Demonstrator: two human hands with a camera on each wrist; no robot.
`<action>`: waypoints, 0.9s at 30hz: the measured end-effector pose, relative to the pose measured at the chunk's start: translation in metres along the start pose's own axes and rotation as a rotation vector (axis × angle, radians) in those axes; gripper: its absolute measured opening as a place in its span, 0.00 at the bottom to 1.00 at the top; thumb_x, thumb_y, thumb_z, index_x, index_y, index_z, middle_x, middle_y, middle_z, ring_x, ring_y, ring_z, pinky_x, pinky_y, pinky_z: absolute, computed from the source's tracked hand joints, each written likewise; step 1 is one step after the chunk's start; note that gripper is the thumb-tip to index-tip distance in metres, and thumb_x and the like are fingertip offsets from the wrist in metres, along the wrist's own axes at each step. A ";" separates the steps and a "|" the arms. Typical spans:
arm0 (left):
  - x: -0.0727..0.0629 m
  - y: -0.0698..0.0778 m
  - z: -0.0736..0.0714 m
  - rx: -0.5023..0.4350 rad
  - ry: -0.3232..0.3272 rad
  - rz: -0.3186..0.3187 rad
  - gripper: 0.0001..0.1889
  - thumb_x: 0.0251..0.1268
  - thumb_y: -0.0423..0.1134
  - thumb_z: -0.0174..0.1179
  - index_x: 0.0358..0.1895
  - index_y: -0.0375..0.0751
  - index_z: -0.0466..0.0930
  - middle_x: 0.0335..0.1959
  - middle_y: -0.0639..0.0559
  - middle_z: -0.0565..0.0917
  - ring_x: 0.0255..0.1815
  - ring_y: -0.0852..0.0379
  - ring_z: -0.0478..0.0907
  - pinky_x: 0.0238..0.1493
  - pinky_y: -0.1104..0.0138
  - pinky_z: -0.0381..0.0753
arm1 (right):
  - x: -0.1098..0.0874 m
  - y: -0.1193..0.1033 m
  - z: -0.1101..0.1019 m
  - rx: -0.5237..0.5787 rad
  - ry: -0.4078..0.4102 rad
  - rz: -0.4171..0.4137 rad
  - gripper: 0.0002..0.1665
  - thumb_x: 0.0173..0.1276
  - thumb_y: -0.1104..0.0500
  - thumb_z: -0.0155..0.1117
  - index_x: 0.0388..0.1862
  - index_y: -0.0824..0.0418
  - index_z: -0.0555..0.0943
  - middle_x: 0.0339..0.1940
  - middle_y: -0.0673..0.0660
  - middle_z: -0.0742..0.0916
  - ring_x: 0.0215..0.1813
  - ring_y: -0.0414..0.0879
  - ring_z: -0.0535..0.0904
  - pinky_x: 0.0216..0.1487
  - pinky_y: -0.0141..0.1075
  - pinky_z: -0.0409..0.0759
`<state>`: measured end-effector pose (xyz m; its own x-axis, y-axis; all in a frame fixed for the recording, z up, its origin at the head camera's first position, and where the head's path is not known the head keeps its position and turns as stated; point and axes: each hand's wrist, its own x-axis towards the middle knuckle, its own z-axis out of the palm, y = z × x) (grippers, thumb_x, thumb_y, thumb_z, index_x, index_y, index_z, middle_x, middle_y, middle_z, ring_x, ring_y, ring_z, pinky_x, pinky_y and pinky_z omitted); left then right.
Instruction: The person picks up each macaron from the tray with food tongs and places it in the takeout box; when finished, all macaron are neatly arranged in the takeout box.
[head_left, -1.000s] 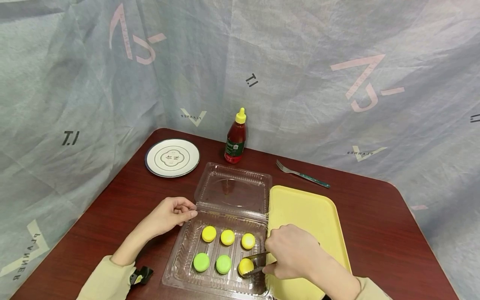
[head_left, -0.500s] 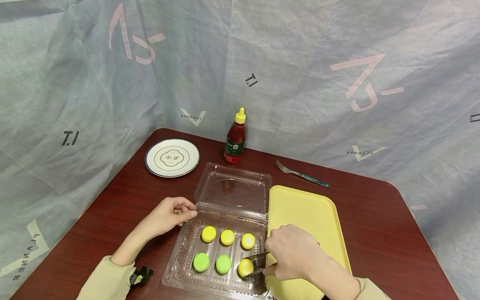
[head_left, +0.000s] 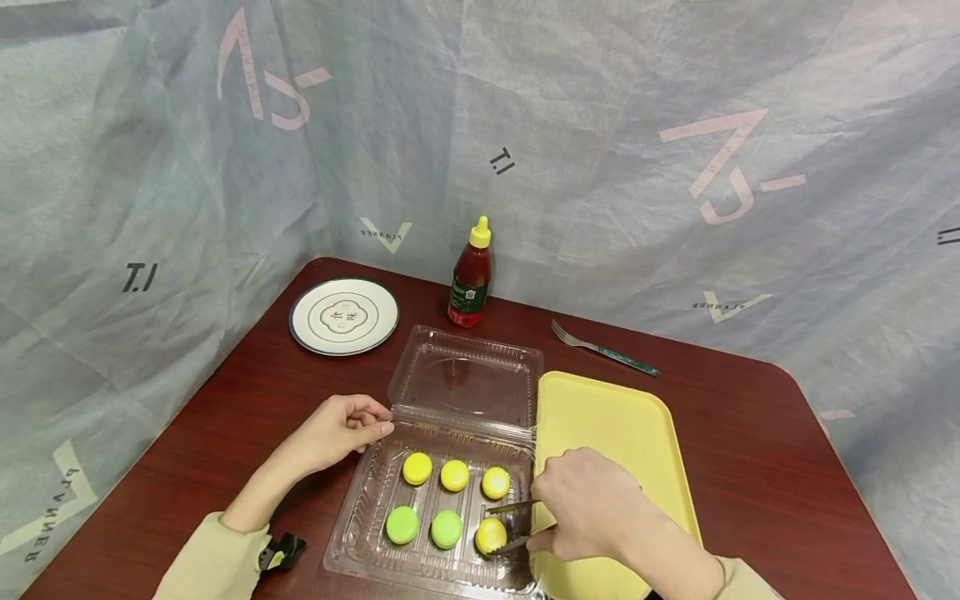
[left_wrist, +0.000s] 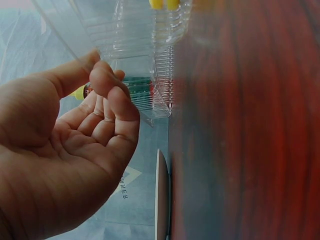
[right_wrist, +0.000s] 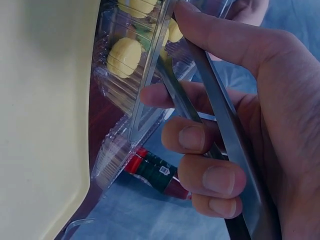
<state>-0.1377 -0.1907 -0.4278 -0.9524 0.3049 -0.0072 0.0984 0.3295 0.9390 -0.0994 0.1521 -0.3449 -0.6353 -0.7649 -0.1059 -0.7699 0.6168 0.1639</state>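
A clear plastic clamshell box (head_left: 347, 533) lies open with its lid (head_left: 480, 383) folded back. Inside, yellow macarons (head_left: 454, 475) form the far row. Two green macarons (head_left: 447, 528) and one yellow macaron (head_left: 491, 536) form the near row. My left hand (head_left: 341, 433) pinches the box's left edge near the hinge between thumb and forefinger. Metal tongs (right_wrist: 220, 95) are gripped in my right hand (head_left: 588, 504), which is over the box's right side. The tongs' arms stand apart; the lower tip is right at the near yellow macaron, the upper one above it.
A yellow tray (head_left: 622, 417) lies right of the box, under my right hand. Behind stand a red sauce bottle (head_left: 470, 283) and, to its left, a white plate (head_left: 345, 317). A fork (head_left: 607, 353) lies beyond the tray. Grey cloth (head_left: 600, 167) hangs behind the table.
The tongs have spread, their upper arm lifting away from the near yellow macaron, which stays in the box. My left hand has kept its place.
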 end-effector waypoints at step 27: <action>0.000 -0.001 0.000 -0.003 -0.001 -0.002 0.12 0.66 0.37 0.66 0.45 0.30 0.82 0.25 0.49 0.79 0.23 0.55 0.74 0.25 0.70 0.74 | -0.019 0.034 -0.020 0.101 0.020 0.061 0.23 0.52 0.31 0.73 0.24 0.47 0.80 0.17 0.40 0.77 0.19 0.37 0.68 0.24 0.38 0.72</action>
<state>-0.1376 -0.1910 -0.4284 -0.9522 0.3052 -0.0095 0.0956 0.3276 0.9400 -0.1121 0.1844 -0.3180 -0.6806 -0.7284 -0.0788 -0.7326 0.6771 0.0693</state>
